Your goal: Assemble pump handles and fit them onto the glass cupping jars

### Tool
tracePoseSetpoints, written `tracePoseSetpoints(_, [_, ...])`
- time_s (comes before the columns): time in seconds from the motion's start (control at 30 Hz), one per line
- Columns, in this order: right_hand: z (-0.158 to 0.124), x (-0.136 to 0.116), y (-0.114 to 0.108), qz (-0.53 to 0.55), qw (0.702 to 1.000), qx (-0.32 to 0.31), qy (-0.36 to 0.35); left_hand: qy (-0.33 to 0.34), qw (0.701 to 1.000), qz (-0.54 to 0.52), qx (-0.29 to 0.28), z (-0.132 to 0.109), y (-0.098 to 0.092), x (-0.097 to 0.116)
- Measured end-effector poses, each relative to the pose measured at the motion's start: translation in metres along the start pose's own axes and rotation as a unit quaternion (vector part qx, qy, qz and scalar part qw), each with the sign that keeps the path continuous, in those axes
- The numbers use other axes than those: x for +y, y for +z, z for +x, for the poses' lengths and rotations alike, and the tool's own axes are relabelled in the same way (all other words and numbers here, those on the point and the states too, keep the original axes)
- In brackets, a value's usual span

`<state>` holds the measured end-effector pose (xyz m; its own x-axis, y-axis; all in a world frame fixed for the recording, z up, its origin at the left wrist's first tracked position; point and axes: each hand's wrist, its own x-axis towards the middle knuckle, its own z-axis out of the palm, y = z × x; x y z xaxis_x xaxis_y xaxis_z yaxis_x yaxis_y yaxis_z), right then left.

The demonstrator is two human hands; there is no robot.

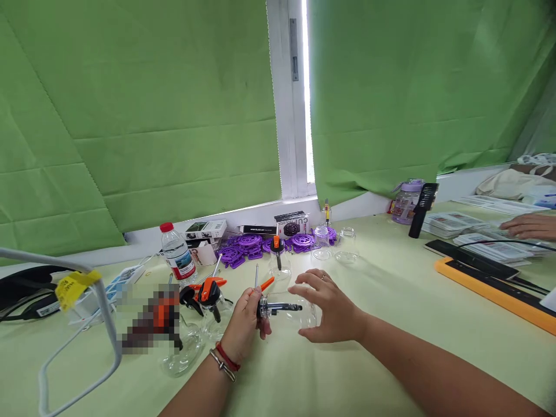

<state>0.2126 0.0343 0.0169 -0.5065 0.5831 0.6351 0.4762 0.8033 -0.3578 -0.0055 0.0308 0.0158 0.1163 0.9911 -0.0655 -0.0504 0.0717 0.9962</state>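
A clear glass bottle [289,318] lies on its side between my hands, a black tube inside it and an orange lever [267,283] at its neck. My left hand [245,318] is closed around the black cap end. Curved over the wide base, my right hand [328,310] grips it between thumb and fingers. Left of my left hand stand similar glass bottles, one with an orange-and-black top [209,291]; another glass bottle [181,353] is partly hidden by a pixelated patch. Behind my hands is one more bottle with an orange top [277,246].
Purple plastic pieces [245,246] lie along the back, with small boxes [206,230] and two clear glass vessels [346,246]. A red-capped water bottle [178,253] stands left, near a white wire frame [110,330]. At right are an orange-edged bar [490,295], paper stacks [456,225] and another person's hand [530,226].
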Motion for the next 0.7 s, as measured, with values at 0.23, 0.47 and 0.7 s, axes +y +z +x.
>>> tracePoseSetpoints(0.23, [0.007, 0.006, 0.008, 0.431, 0.759, -0.088, 0.48, 0.073, 0.996, 0.055, -0.024, -0.003, 0.003, -0.007])
tracePoseSetpoints(0.47, [0.006, 0.014, 0.009, 0.45, 0.761, -0.073, 0.462, 0.067, 0.996, 0.065, -0.018, 0.001, 0.001, -0.009])
tracePoseSetpoints(0.7, [-0.003, 0.014, 0.005, 0.187, 0.968, -0.097, 0.134, 0.021, 0.998, -0.046, 0.041, 0.006, -0.006, -0.002])
